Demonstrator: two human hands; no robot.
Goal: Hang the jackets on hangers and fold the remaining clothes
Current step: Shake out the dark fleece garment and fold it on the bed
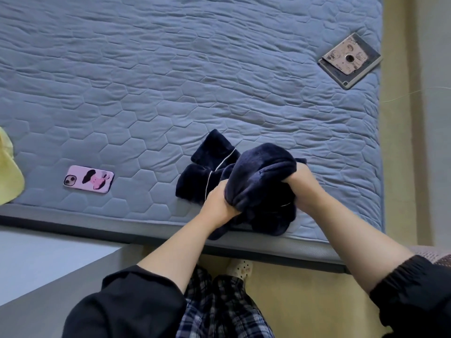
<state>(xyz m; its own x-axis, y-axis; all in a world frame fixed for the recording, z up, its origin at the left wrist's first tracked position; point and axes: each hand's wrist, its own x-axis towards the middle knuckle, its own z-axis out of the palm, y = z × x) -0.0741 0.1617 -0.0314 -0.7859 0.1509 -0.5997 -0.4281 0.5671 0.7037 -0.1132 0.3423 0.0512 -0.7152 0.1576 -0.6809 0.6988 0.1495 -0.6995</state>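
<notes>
Black sleeves [136,296] sit bunched up your forearms. Below them you can see plaid trousers [219,303] and one patterned sock [240,268] on the pale floor [305,296].

Your left hand [218,203] is curled tight around a bunched fold of the navy fleece garment [258,181], at the near edge of the bed. Your right hand [302,184] is just beside it, fingers buried in the same garment and gripping it from the other side. The plush cloth humps up between and above both fists.

The rest of the garment spills away past your left hand onto the blue quilted mattress cover [170,93], with a thin white line of piping running across it. A little of it hangs over the bed edge beneath your hands.

Well to the left of your left hand, a phone [89,179] in a pink case lies face down on the cover. Farther left, a pale yellow cloth [8,172] shows at the picture's edge. Far beyond your right hand, close to the bed's right edge, a tablet [350,61] with an illustrated back lies flat.
</notes>
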